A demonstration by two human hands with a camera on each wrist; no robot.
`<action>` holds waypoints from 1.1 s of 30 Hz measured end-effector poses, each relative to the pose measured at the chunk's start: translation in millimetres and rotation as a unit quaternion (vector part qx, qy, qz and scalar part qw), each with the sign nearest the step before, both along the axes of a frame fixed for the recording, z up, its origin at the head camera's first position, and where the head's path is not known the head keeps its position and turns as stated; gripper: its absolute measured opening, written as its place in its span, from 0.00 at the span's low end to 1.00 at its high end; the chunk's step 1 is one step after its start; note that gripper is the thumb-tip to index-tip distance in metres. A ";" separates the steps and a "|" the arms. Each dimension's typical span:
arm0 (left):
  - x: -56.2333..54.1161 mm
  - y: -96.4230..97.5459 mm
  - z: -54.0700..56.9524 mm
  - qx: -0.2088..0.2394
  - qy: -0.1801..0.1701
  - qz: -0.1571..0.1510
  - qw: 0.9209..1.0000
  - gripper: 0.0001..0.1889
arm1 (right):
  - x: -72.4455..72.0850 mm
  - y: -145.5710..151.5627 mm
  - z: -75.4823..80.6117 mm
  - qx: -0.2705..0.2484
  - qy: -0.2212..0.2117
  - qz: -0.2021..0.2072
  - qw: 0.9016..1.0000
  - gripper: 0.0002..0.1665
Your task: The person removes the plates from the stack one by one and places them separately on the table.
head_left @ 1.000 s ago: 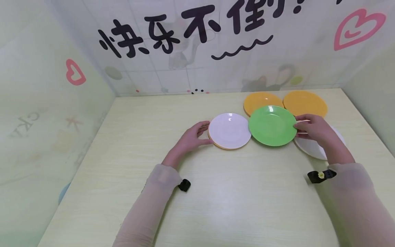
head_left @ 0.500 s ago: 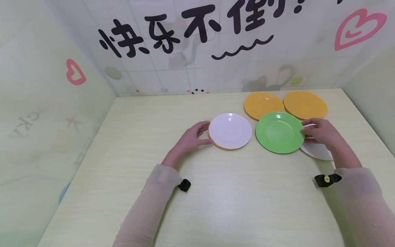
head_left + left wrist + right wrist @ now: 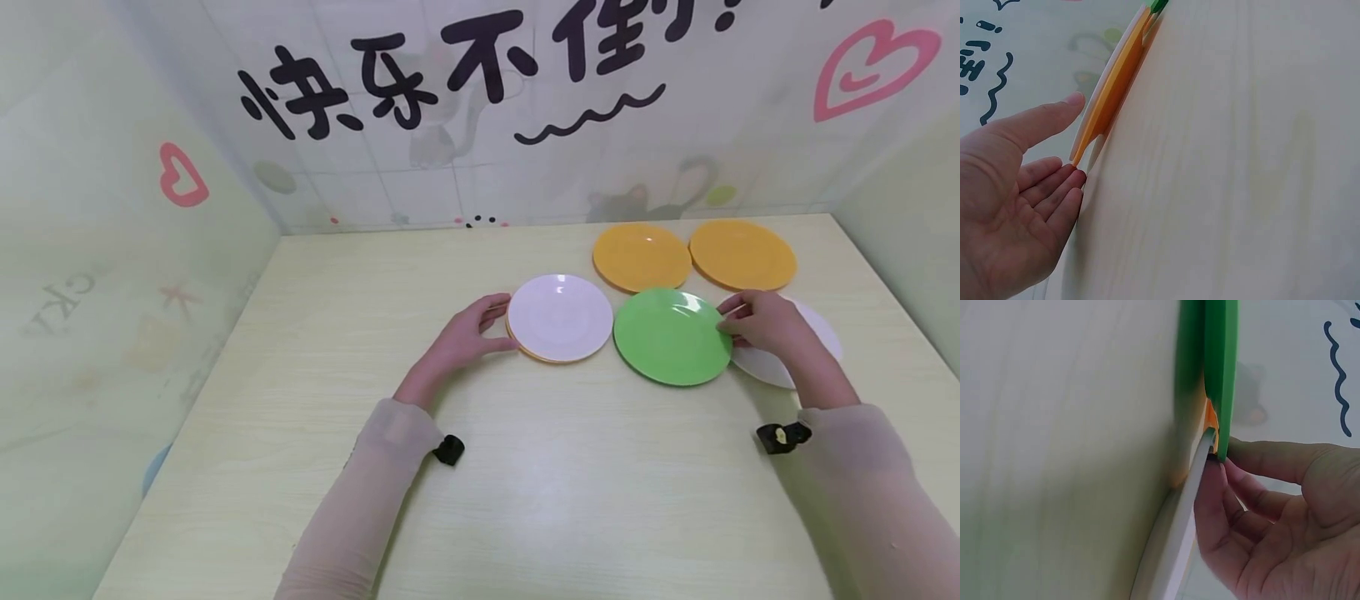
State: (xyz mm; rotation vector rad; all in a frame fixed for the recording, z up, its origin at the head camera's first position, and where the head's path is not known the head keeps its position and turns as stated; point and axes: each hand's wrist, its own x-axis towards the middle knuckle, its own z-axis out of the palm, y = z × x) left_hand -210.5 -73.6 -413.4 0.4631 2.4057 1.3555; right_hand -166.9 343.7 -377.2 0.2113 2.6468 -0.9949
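A white plate (image 3: 560,318) lies on top of an orange plate (image 3: 1112,90), and the orange rim peeks out below it. At the left edge of this stack is my left hand (image 3: 463,337); in the left wrist view its fingertips touch the orange rim and its thumb stands apart from the plates. My right hand (image 3: 768,327) pinches the right rim of a green plate (image 3: 670,337), thumb on top and fingers beneath. The green plate sits just right of the stack. Its right edge overlaps another white plate (image 3: 821,329), partly hidden by my right hand.
Two orange plates, a left one (image 3: 642,257) and a right one (image 3: 742,254), lie side by side at the back right near the wall. The pale wooden table (image 3: 570,492) ends at a printed backdrop (image 3: 420,179), with light walls on both sides.
The green plate, held by my right hand, has come nearer to me, first shifting right and then a little back left. My left hand and the white-and-orange stack have stayed in place.
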 end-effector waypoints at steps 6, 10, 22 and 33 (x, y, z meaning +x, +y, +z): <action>-0.2 0.0 0.1 0.000 0.001 -0.002 1.000 0.43 | -0.9 -7.5 0.0 0.039 0.036 0.002 0.999 0.17; -0.4 0.5 0.3 -0.001 0.000 -0.003 1.000 0.43 | -1.4 -10.2 0.2 0.066 0.046 0.008 0.997 0.16; -7.5 3.1 8.3 -0.028 -0.016 0.029 0.999 0.35 | -1.7 -18.8 3.9 0.096 0.042 0.020 0.994 0.16; -20.5 22.7 19.2 -0.144 -0.032 0.095 0.984 0.25 | -5.6 -25.1 2.2 0.109 0.037 0.023 0.993 0.16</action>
